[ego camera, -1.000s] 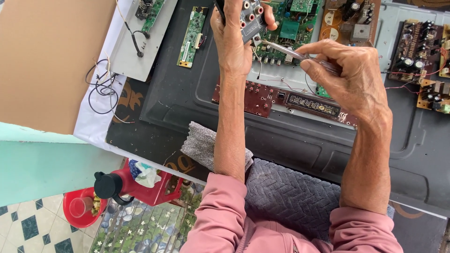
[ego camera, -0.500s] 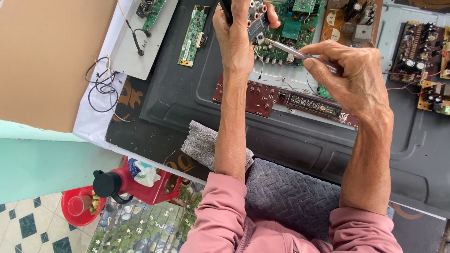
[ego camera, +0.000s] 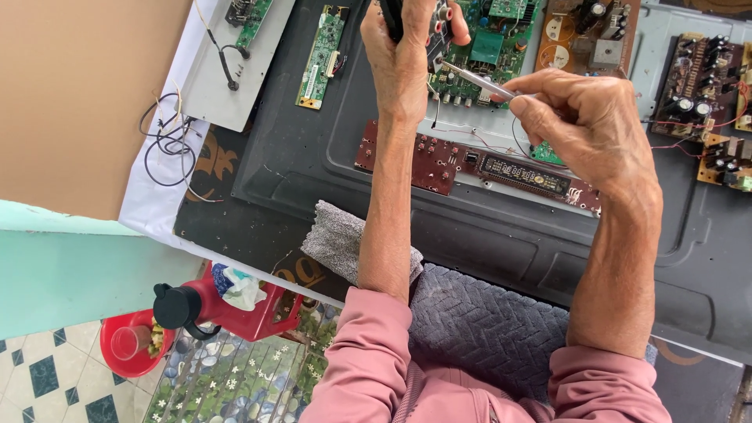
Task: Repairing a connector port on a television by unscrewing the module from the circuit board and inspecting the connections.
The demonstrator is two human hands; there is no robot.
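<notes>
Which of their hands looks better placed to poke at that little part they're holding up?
The right hand, probably. It pinches a thin metal tool whose tip already points at the small part. The left hand is wrapped around that part, so it is busy holding.

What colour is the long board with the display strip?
Dark red long board, with a black display strip; head view.

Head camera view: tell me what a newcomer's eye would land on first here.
First, the two bare hands raised at top centre: the left hand grips a small connector block, while the right hand pinches a slim metal tool pointed at it. Beneath them lie a long dark-red circuit board and a green circuit board on a big black panel. A red jug stands lower left.
</notes>
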